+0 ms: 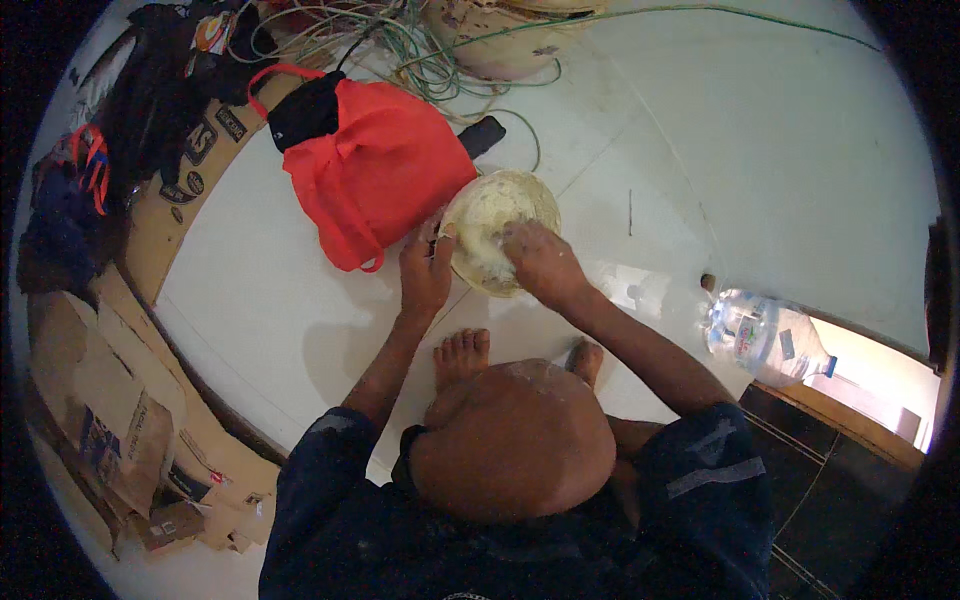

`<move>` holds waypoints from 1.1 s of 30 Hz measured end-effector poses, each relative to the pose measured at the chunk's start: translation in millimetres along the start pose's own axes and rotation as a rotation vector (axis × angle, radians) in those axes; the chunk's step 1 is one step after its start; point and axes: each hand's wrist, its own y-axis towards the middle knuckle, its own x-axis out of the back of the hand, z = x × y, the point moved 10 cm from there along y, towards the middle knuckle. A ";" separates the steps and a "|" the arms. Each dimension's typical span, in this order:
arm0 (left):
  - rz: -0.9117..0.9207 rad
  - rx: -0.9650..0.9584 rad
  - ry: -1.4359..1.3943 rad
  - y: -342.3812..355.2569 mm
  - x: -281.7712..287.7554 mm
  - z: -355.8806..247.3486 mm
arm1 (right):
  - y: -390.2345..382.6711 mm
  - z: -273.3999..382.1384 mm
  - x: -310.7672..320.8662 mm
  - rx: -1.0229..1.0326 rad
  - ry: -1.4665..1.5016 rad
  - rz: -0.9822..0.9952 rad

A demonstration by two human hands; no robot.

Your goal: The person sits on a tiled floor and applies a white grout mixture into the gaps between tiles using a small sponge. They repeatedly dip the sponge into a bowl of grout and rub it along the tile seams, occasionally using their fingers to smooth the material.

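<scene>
A round, shallow bowl [545, 200] smeared with pale yellowish-white material stands on the white floor in front of my feet. My left hand [428, 268] grips its left rim, thumb on the near side and fingers mostly hidden behind the edge. Over the bowl's right half is my right hand [543, 262], its fingers curled down into the pale material [485, 250]. Whatever those fingers hold, if anything, is hidden and slightly blurred. Touching or very near the bowl's upper left is a red cloth bag [385, 160] with a black part.
A tangled green hose or cable [430, 60] lies beyond the bag, beside a stained, rounded container [510, 40]. A dark flat object [482, 137] rests near the bowl. On the right lies a large clear plastic bottle [770, 338]. Cardboard [130, 400] and dark clothes [150, 110] line the left.
</scene>
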 end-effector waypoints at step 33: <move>0.193 -0.165 0.540 -13.8 -73.4 -41.4 | -47.3 -25.4 -17.3 0.154 0.950 0.625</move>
